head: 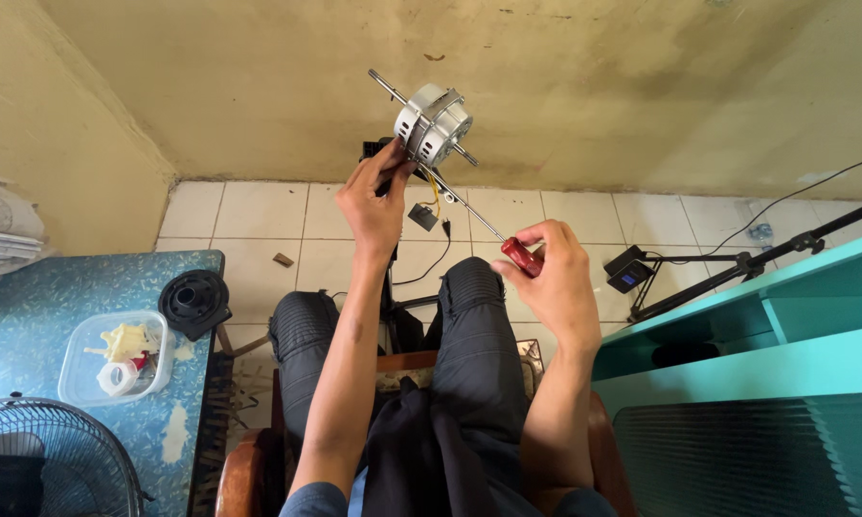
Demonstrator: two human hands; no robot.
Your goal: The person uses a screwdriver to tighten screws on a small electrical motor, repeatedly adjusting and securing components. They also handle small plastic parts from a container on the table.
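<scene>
Gripping silver fan motor [434,123] w/ left hand [375,196], right hand [549,278] closed round red-handled screwdriver [488,228], tip at motor.

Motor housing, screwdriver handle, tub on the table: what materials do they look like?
Round silver fan motor housing, held up by the left hand: looks like bare metal, with a dull grey sheen and slotted rim.
Red screwdriver handle in the right hand: probably glossy plastic; its thin shaft looks like bright steel.
Clear rectangular tub on the blue table: see-through plastic, contents visible through the wall.
</scene>
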